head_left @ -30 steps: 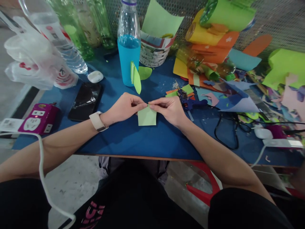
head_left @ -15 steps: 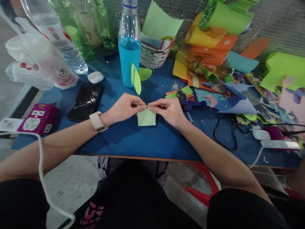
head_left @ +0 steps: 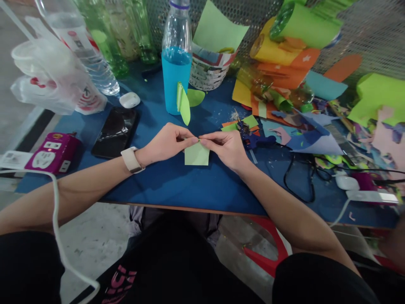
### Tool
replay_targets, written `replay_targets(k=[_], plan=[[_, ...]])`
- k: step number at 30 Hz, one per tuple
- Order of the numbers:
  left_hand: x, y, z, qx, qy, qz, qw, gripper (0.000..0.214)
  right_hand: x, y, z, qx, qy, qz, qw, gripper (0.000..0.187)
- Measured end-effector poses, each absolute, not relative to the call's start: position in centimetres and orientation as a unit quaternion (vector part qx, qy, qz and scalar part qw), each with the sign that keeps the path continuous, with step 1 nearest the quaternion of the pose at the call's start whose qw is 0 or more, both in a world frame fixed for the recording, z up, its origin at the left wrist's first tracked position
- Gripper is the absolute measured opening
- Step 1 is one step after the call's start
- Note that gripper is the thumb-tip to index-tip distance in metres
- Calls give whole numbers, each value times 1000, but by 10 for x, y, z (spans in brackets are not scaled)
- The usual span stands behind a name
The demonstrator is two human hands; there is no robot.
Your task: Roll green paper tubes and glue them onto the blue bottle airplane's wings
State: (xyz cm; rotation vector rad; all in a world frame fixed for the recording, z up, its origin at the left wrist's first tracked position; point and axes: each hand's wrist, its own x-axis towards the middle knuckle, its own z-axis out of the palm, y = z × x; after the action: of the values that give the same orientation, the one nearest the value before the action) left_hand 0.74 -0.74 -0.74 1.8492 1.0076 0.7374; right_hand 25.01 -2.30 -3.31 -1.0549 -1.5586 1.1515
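A small piece of light green paper point(head_left: 196, 155) hangs between my hands, just above the blue table. My left hand point(head_left: 172, 142) pinches its top edge near the middle, thumb and fingers closed. From the other side my right hand point(head_left: 227, 147) pinches the same edge, the fingertips of both hands almost meeting. The top edge looks narrowly folded or rolled, though the fingers cover most of it. Just beyond stands a clear bottle wrapped in blue point(head_left: 176, 80), with green leaf-shaped paper pieces point(head_left: 184, 103) on its lower side.
Behind the bottle is a woven basket point(head_left: 209, 71) holding green paper. Coloured paper scraps point(head_left: 316, 131) crowd the right. On the left lie a black phone point(head_left: 115, 131), a white earbud case point(head_left: 129, 100), a purple power adapter point(head_left: 53, 153) and a bagged cup point(head_left: 57, 76). A white cable point(head_left: 56, 211) crosses my left forearm.
The view has shifted slightly, so things on the table appear a little further right. Both hands keep their pinch on the green paper, with hardly any visible movement.
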Motion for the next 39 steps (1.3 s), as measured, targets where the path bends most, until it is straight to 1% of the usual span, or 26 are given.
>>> replay_targets(k=[2, 4, 10, 20, 25, 27, 30, 34, 37, 39], plan=[[7, -8, -8, 748, 404, 295, 435, 38, 250, -24, -32, -424, -629, 465, 456, 15], [7, -8, -9, 752, 404, 300, 426, 36, 249, -25, -31, -424, -628, 465, 458, 15], [8, -7, -11, 751, 402, 310, 423, 29, 248, -26, -30, -433, -623, 474, 448, 23], [8, -10, -9, 742, 402, 320, 430, 27, 247, -25, -25, -439, -629, 475, 431, 30], [9, -11, -7, 745, 400, 322, 426, 26, 246, -26, -28, -434, -623, 468, 451, 21], [9, -12, -7, 751, 403, 314, 418, 33, 246, -26, -29, -435, -626, 460, 456, 19], [8, -11, -7, 758, 404, 305, 412, 39, 246, -27, -28, -439, -630, 453, 452, 21], [8, -10, -8, 761, 401, 308, 407, 32, 246, -27, -27, -436, -635, 454, 448, 20], [8, -10, -8, 761, 401, 309, 406, 30, 246, -27, -27, -427, -635, 457, 453, 16], [8, -10, -8, 760, 404, 310, 404, 29, 246, -27, -27, -429, -635, 458, 451, 16]])
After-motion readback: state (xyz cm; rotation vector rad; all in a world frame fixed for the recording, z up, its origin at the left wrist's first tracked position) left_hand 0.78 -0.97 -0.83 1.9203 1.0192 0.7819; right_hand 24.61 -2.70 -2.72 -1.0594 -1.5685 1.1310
